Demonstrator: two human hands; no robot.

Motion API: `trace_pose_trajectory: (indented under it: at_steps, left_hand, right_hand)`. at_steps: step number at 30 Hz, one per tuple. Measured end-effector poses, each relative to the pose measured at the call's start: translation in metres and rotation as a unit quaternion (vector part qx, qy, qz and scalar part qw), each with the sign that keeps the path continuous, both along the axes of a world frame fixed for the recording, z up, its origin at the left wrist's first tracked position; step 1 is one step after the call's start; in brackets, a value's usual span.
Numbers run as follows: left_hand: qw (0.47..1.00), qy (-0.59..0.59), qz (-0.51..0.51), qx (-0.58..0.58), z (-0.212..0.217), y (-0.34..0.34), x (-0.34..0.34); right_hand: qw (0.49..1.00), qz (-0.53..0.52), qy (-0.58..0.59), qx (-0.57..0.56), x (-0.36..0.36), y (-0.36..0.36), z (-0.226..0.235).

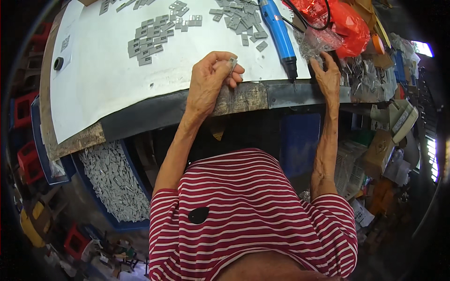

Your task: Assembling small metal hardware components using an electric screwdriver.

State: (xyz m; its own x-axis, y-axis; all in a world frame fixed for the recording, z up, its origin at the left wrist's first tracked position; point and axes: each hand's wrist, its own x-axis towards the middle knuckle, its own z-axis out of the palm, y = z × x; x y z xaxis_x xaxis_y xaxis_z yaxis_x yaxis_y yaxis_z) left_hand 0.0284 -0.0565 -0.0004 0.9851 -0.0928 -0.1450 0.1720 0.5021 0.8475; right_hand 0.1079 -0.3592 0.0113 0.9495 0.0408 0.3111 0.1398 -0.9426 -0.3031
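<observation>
- Pinching a small grey plastic piece (232, 61) between thumb and fingertips, the left hand (211, 79) rests at the near edge of the white sheet (103, 79), its fingers curled in around the part.
- The right hand (326, 75) lies farther along the same edge with fingers stretched forward and loosely spread; the fingertips reach into a clear plastic bag (315, 41), and whether they grasp anything there cannot be told.
- Between the two hands a blue electric screwdriver (278, 30) lies on the sheet, its dark tip pointing toward the person and overhanging the table edge (281, 96), close beside the right hand.
- Beyond the left hand, loose grey plastic pieces are scattered on the sheet in two clusters: one (152, 37) toward the left, another (241, 21) next to the screwdriver's body.
- A red plastic bag (349, 23) lies behind the clear one, with a black cable curving over it.
- At the sheet's far left corner sits a small black ring (58, 63).
- Below the table on the left, a blue crate (115, 180) is heaped with more of the same grey parts.
- The person wears a red-and-white striped shirt (253, 210).
</observation>
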Motion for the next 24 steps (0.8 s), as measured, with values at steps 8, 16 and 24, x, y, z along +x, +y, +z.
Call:
trace_pose_trajectory:
  at_steps: [8, 16, 24]
  left_hand:
    - [0.998, -0.006, 0.019, -0.057, 0.001, 0.003, -0.002]
    - [1.0, -0.011, 0.013, -0.001, 0.006, 0.003, -0.007]
    - [0.995, 0.001, 0.091, 0.041, 0.013, 0.023, -0.02]
  right_hand:
    - [0.761, -0.057, 0.189, 0.618, -0.051, -0.014, 0.044]
    - [0.537, 0.163, 0.266, 0.784, -0.112, 0.015, 0.041]
    - [0.581, 0.136, 0.434, 0.675, -0.106, 0.138, 0.037]
